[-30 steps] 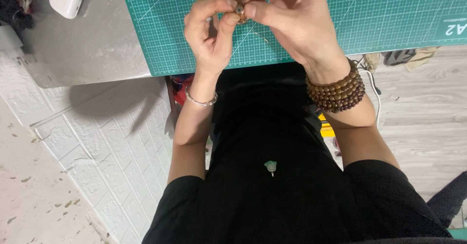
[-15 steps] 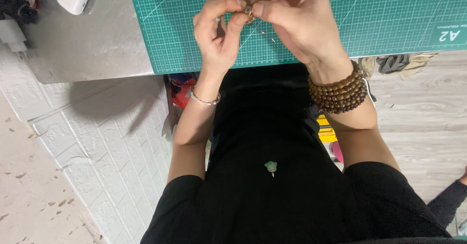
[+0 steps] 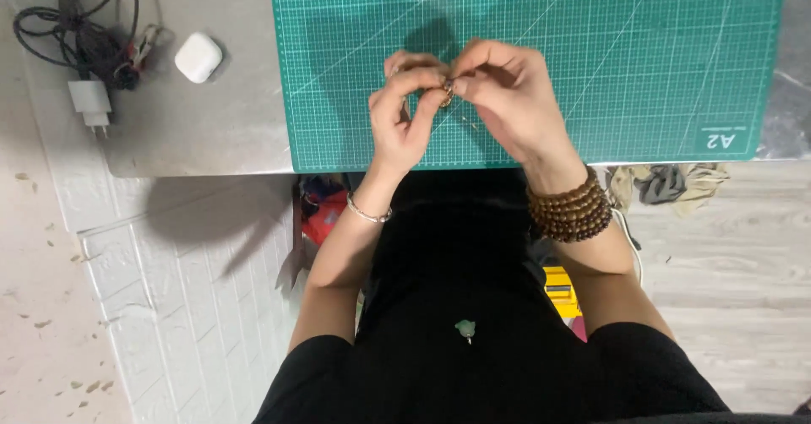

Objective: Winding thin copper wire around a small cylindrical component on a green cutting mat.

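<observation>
My left hand (image 3: pixel 404 111) and my right hand (image 3: pixel 507 99) meet over the green cutting mat (image 3: pixel 591 44), fingertips pinched together on a small brownish bead-like piece (image 3: pixel 446 96). A thin thread seems to trail from it toward the mat, too fine to be sure. A slim silver bangle (image 3: pixel 368 214) circles my left wrist. Several loops of brown wooden beads (image 3: pixel 573 210) wrap my right wrist.
The mat lies on a grey table (image 3: pixel 194 128). At the table's left are a white earbud case (image 3: pixel 198 57), a white charger plug (image 3: pixel 89 100) and tangled dark cables (image 3: pixel 76 35). Below the table edge are white brick-pattern flooring, wood flooring and crumpled cloth (image 3: pixel 667 183).
The view has tilted so my hands and the mat sit lower in the picture. The fingers stay pinched on the small piece, shifting only slightly.
</observation>
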